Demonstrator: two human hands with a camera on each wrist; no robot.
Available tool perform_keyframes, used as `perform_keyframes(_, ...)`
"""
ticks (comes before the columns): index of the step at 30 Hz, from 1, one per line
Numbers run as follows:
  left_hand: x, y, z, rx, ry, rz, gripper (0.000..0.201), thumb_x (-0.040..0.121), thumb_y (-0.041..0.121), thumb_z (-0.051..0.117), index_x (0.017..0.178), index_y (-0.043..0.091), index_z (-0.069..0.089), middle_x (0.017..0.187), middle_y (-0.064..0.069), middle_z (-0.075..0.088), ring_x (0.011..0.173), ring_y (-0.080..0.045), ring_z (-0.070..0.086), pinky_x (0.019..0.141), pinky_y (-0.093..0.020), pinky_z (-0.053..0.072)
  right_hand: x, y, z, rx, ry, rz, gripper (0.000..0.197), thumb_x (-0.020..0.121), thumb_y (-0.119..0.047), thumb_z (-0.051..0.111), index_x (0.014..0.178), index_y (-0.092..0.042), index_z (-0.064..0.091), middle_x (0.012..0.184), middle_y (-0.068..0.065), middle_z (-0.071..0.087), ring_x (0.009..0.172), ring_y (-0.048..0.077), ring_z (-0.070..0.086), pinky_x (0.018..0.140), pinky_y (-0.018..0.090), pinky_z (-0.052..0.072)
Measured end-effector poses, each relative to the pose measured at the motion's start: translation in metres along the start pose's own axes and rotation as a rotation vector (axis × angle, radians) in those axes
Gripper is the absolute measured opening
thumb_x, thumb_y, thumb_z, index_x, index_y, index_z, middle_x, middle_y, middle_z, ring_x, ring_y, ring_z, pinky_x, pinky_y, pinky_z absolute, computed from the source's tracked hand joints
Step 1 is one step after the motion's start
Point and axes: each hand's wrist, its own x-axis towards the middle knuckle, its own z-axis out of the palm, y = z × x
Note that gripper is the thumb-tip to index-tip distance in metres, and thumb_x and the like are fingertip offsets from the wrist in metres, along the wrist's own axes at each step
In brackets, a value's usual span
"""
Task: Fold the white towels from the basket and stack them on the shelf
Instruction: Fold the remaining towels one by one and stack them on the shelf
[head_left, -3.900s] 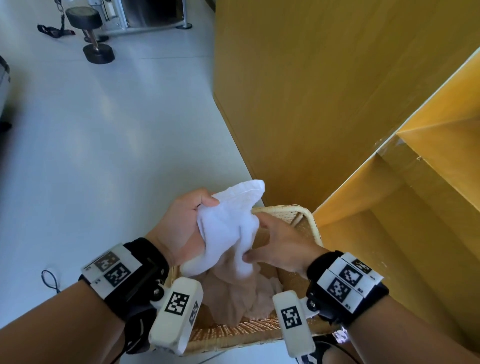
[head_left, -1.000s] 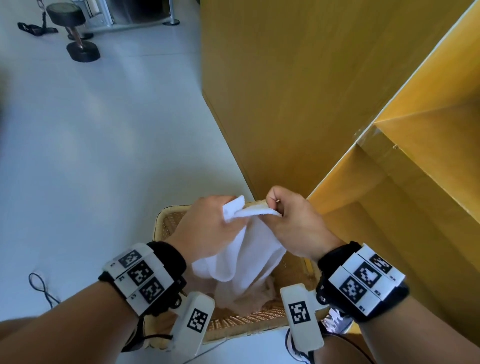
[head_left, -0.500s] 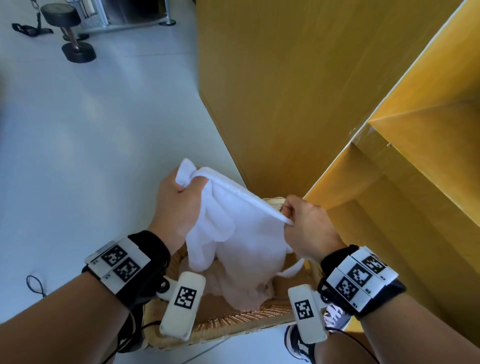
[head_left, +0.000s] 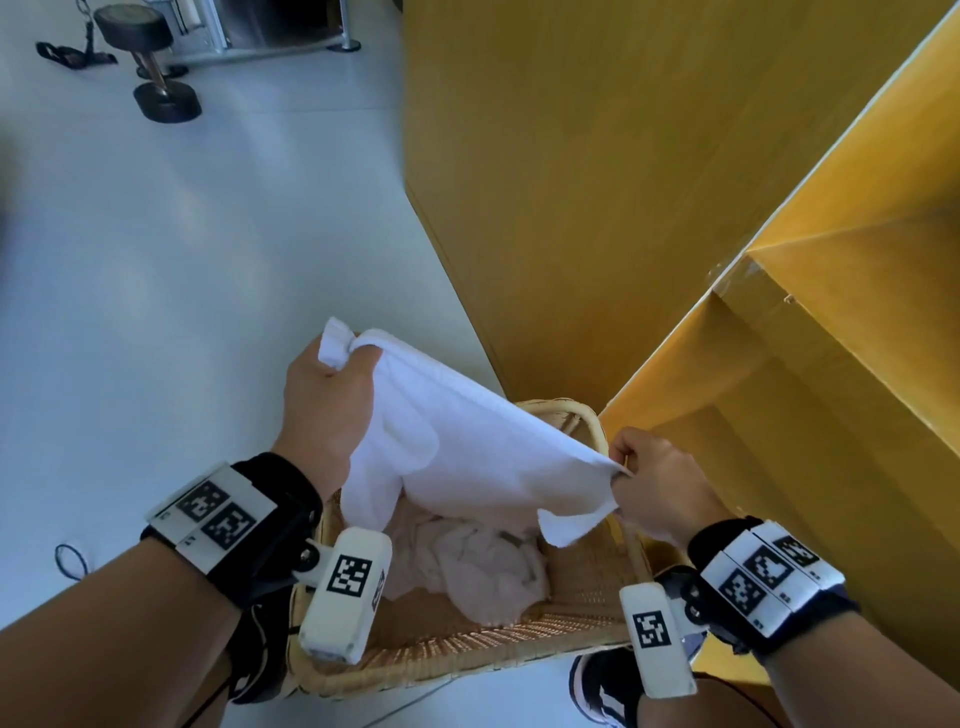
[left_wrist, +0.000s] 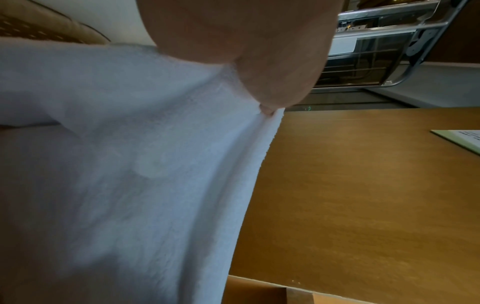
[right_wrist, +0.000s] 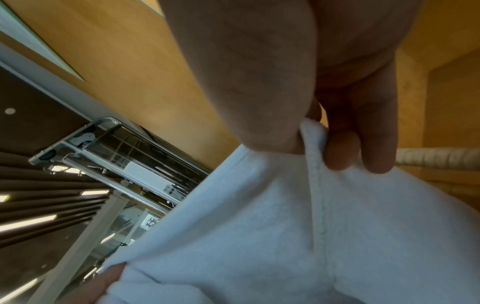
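The step in hand looks like spreading one white towel (head_left: 467, 447) for its first fold: the left hand (head_left: 324, 410) bunches one corner in its fingers, the right hand (head_left: 657, 486) pinches the opposite corner, cloth stretched between them above the basket (head_left: 587, 415). Next, bring the corners together evenly.

Pale glossy floor (head_left: 182, 249), yellow wooden cabinet wall (head_left: 597, 182), dumbbell (head_left: 150, 62) beyond

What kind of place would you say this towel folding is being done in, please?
Probably a gym or fitness room, though that is a guess: a dumbbell stands on the pale smooth floor beside metal-framed equipment, while a wicker basket of towels sits against yellow wooden shelving.
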Motion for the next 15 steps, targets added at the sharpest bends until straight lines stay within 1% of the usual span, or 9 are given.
perform_keyframes(1, 0.001, -0.001, 0.000, 0.015, -0.011, -0.010, 0.022, 0.098, 0.019, 0.062, 0.093, -0.002, 0.058, 0.084, -0.007, 0.046, 0.076, -0.022, 0.042, 0.068, -0.036, 0.036, -0.001, 0.000, 0.000, 0.065, -0.020, 0.005, 0.020, 0.086, -0.002, 0.055, 0.081, -0.020, 0.059, 0.077, 0.007, 0.071, 0.065, 0.021, 0.075, 0.059, 0.042, 0.064)
perform_keyframes(2, 0.001, -0.001, 0.000, 0.032, -0.024, -0.021, 0.021, 0.099, 0.020, 0.061, 0.094, 0.000, 0.059, 0.085, -0.008, 0.047, 0.078, -0.022, 0.043, 0.070, -0.037, 0.037, -0.002, -0.001, 0.001, 0.145, -0.049, 0.014, 0.019, 0.087, 0.001, 0.056, 0.083, -0.017, 0.060, 0.082, 0.009, 0.072, 0.067, 0.023, 0.077, 0.064, 0.046, 0.066)
perform_keyframes(4, 0.001, -0.003, 0.000, 0.066, -0.057, -0.050, 0.022, 0.100, 0.022, 0.062, 0.099, 0.000, 0.060, 0.088, -0.010, 0.050, 0.080, -0.024, 0.046, 0.072, -0.038, 0.039, -0.004, -0.004, 0.002, 0.333, -0.131, 0.044, 0.016, 0.091, 0.006, 0.055, 0.090, -0.009, 0.060, 0.095, 0.019, 0.070, 0.075, 0.031, 0.078, 0.070, 0.050, 0.067)
perform_keyframes(6, 0.000, -0.004, 0.002, 0.077, -0.099, -0.088, 0.028, 0.101, 0.026, 0.065, 0.103, -0.001, 0.061, 0.091, -0.013, 0.056, 0.083, -0.025, 0.054, 0.076, -0.038, 0.044, -0.007, -0.008, 0.002, 0.491, -0.217, 0.078, 0.015, 0.094, 0.010, 0.052, 0.094, -0.004, 0.059, 0.103, 0.026, 0.069, 0.081, 0.036, 0.078, 0.075, 0.048, 0.067)
perform_keyframes(7, -0.001, -0.004, 0.004, 0.063, -0.121, -0.106, 0.027, 0.101, 0.029, 0.066, 0.105, 0.002, 0.063, 0.093, -0.011, 0.060, 0.085, -0.026, 0.057, 0.078, -0.039, 0.046, -0.008, -0.011, 0.002, 0.544, -0.250, 0.092, 0.016, 0.095, 0.010, 0.052, 0.096, -0.004, 0.058, 0.104, 0.028, 0.068, 0.080, 0.036, 0.077, 0.076, 0.047, 0.067)
perform_keyframes(10, -0.005, -0.003, 0.009, 0.030, -0.126, -0.121, 0.025, 0.100, 0.035, 0.066, 0.107, 0.012, 0.060, 0.095, -0.007, 0.059, 0.086, -0.026, 0.057, 0.082, -0.041, 0.046, -0.009, -0.018, 0.002, 0.658, -0.315, 0.111, 0.016, 0.094, 0.010, 0.052, 0.095, -0.004, 0.057, 0.093, 0.025, 0.070, 0.072, 0.031, 0.073, 0.078, 0.048, 0.067)
perform_keyframes(12, -0.007, -0.003, 0.013, 0.023, -0.136, -0.113, 0.026, 0.102, 0.035, 0.062, 0.106, 0.010, 0.057, 0.093, -0.005, 0.056, 0.085, -0.025, 0.054, 0.081, -0.039, 0.044, -0.010, -0.023, 0.002, 0.726, -0.350, 0.117, 0.015, 0.094, 0.010, 0.054, 0.093, -0.006, 0.056, 0.087, 0.021, 0.069, 0.066, 0.027, 0.071, 0.077, 0.047, 0.066)
perform_keyframes(14, -0.010, -0.003, 0.017, -0.038, -0.171, -0.115, 0.025, 0.106, 0.030, 0.057, 0.102, 0.006, 0.061, 0.092, -0.007, 0.057, 0.085, -0.022, 0.054, 0.078, -0.036, 0.044, -0.010, -0.028, 0.003, 0.805, -0.385, 0.129, 0.016, 0.095, 0.010, 0.054, 0.094, -0.006, 0.054, 0.083, 0.020, 0.068, 0.061, 0.025, 0.068, 0.073, 0.045, 0.065)
perform_keyframes(15, -0.012, -0.003, 0.019, -0.061, -0.184, -0.134, 0.024, 0.107, 0.030, 0.056, 0.101, 0.008, 0.063, 0.093, -0.007, 0.059, 0.085, -0.021, 0.057, 0.078, -0.035, 0.046, -0.010, -0.031, 0.003, 0.850, -0.400, 0.139, 0.017, 0.096, 0.010, 0.054, 0.095, -0.007, 0.054, 0.081, 0.020, 0.066, 0.059, 0.025, 0.068, 0.071, 0.044, 0.065)
